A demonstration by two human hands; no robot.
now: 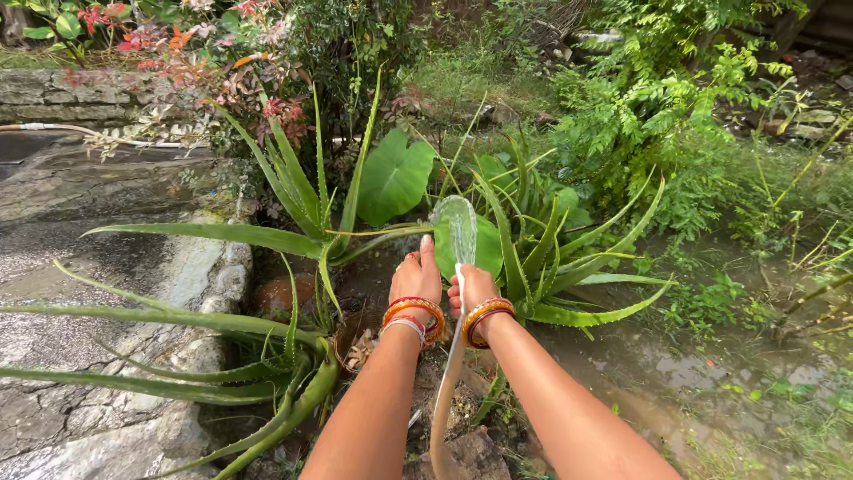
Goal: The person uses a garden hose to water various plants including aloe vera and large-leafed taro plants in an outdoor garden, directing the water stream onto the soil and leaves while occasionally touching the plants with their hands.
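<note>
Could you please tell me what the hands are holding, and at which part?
Both hands, left and right, grip a pale hose at its outlet end, where water fans out.

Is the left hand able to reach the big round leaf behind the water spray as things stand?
Probably yes. The left hand is just below the big round leaf, and only thin aloe leaves stand beside the way.

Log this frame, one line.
left hand: near hose | right hand: grips hose | water: fanning onto aloe
</note>
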